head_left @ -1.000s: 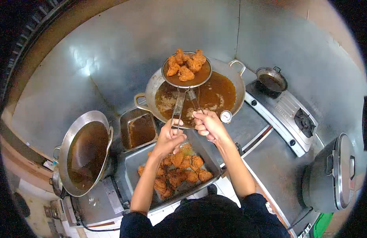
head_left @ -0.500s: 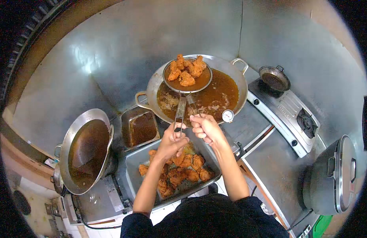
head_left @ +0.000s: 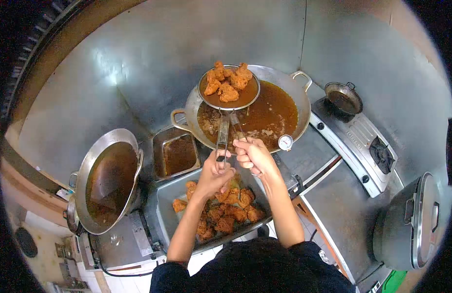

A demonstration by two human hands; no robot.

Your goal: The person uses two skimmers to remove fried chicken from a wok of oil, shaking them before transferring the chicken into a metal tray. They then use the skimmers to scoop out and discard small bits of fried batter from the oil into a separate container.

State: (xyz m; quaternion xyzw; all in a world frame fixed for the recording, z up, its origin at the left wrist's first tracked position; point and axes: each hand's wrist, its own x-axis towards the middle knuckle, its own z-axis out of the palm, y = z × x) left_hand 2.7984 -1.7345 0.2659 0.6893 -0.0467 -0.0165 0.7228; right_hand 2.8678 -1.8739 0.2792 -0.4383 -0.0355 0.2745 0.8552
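Fried chicken pieces (head_left: 228, 92) lie in a round wire strainer (head_left: 250, 97), held above a large wok (head_left: 304, 110) of brown oil. My left hand (head_left: 216, 173) is closed around the strainer's metal handle. Beside it, my right hand (head_left: 252, 155) is closed on a second thin metal handle that runs up to the strainer's near side; its far end is hard to make out. Below my hands, a grey tray (head_left: 163, 207) holds several fried chicken pieces (head_left: 225, 224).
A second wok (head_left: 82, 185) with oil stands at left. A small square pan (head_left: 160, 161) of dark liquid sits between the woks. A dial thermometer (head_left: 285, 142) is on the wok rim. Right: a gas stove (head_left: 357, 129), small pan (head_left: 343, 100) and large lidded pot (head_left: 399, 224).
The strainer with the chicken has shifted slightly left relative to the wok. Both hands keep their grips. The whole view has shifted a little.
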